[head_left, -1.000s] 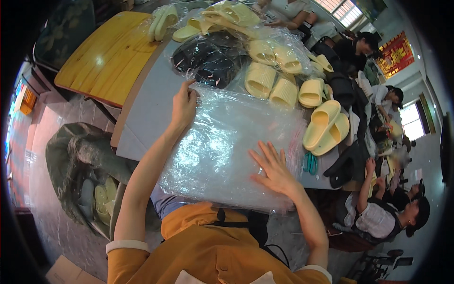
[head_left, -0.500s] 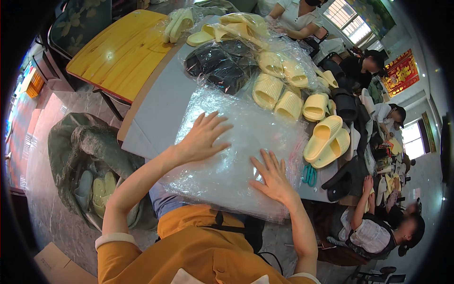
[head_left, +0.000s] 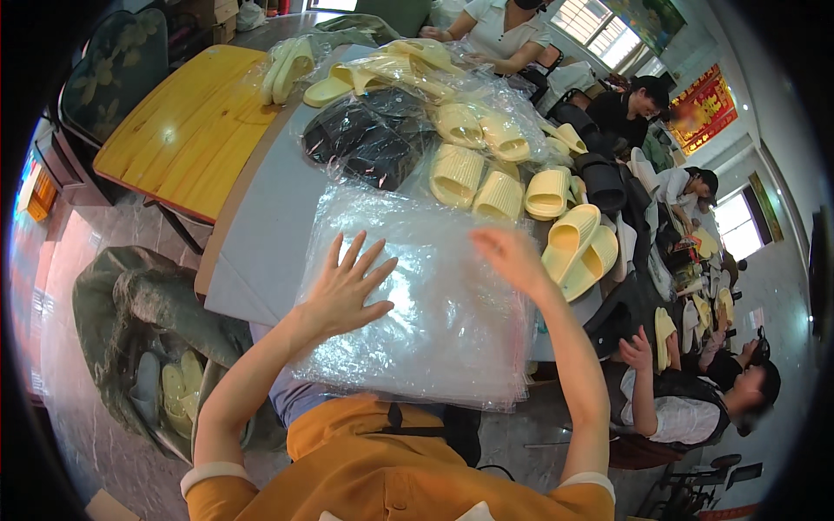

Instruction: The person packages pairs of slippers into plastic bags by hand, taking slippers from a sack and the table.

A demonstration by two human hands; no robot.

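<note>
A stack of clear plastic bags (head_left: 434, 347) lies on the grey tabletop before me, its near edge overhanging toward my lap. My left hand (head_left: 346, 291) rests flat on the stack's left part, fingers spread. Over the far right part is my right hand (head_left: 514, 259), its fingers bent and smeared by motion; whether they grip a bag cannot be made out. Beside that hand lies a pair of pale yellow slippers (head_left: 575, 247), one leaning on the other. Beyond the bags are plastic-wrapped black slippers (head_left: 360, 143) and more yellow slippers (head_left: 458, 174).
A yellow wooden table (head_left: 178, 122) adjoins on the left. Below it, an open dark sack (head_left: 113, 321) holds several slippers (head_left: 181, 391). Black slippers (head_left: 603, 184) line the table's right side. Several co-workers sit around; one co-worker's hand (head_left: 637, 349) is raised at the right.
My right hand has gone from lying flat near the stack's near right side to its far right part, fingers now bent. My left hand has come slightly nearer, still spread. The view has shifted.
</note>
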